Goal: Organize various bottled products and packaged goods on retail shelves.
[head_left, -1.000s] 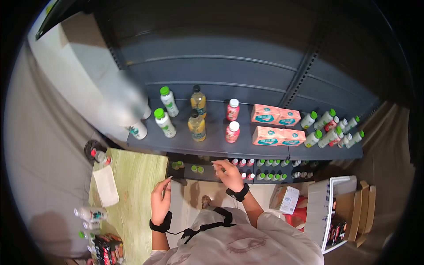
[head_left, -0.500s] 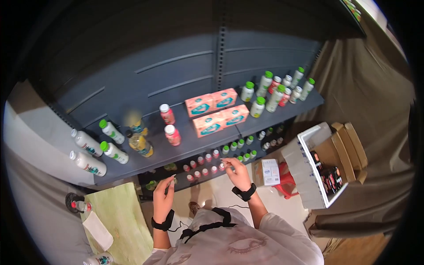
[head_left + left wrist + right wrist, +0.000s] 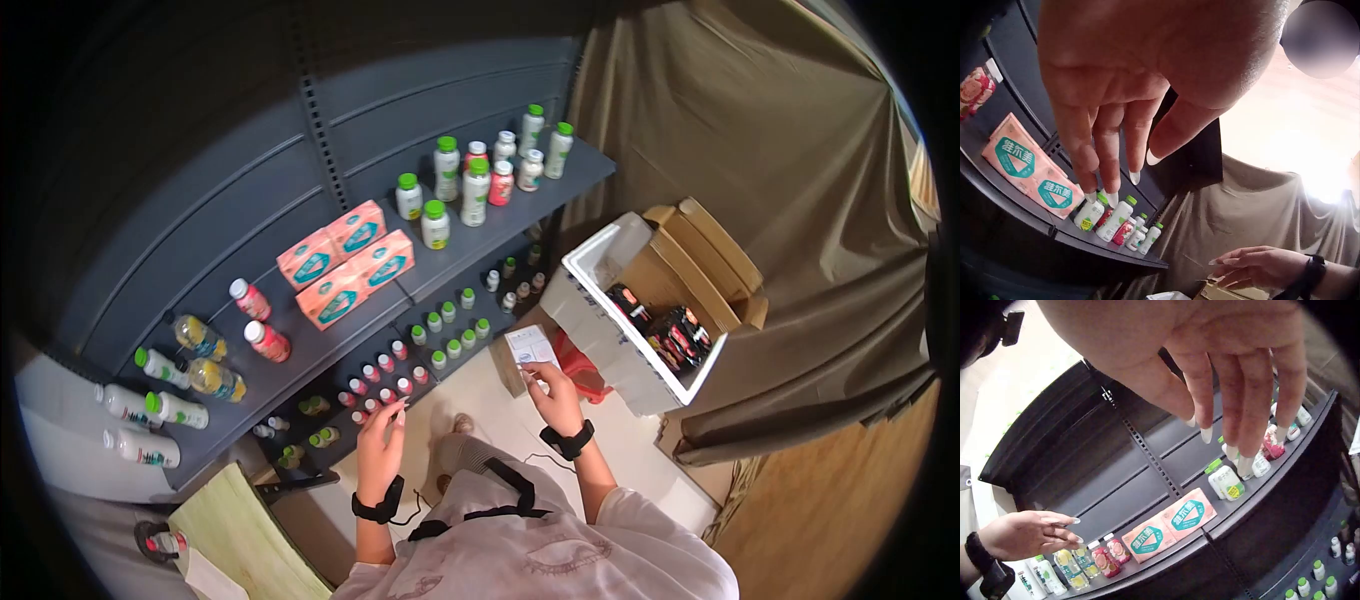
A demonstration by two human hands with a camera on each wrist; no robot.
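Note:
Both my hands are raised in front of my body and hold nothing. My left hand point(image 3: 383, 437) hovers with relaxed fingers in front of the lower shelf of small bottles point(image 3: 430, 335). In the left wrist view its fingers point(image 3: 1107, 131) hang straight down. My right hand point(image 3: 550, 392) is loosely spread just above a small white carton point(image 3: 528, 348) on the floor; its fingers point(image 3: 1254, 394) point down, empty. Pink boxes point(image 3: 345, 262) and green-capped white bottles point(image 3: 470, 170) stand on the upper dark shelf point(image 3: 500, 225).
A white crate point(image 3: 600, 330) sits on the floor at right, and an open cardboard box point(image 3: 700, 250) with dark packets point(image 3: 670, 325) in it. A brown curtain point(image 3: 780, 200) hangs behind. A green table point(image 3: 235, 545) is at lower left. More bottles point(image 3: 190, 365) fill the shelf's left end.
The view has swung to the right along the shelf. My right hand moved away from the small bottles to above the white carton; my left hand followed, still empty.

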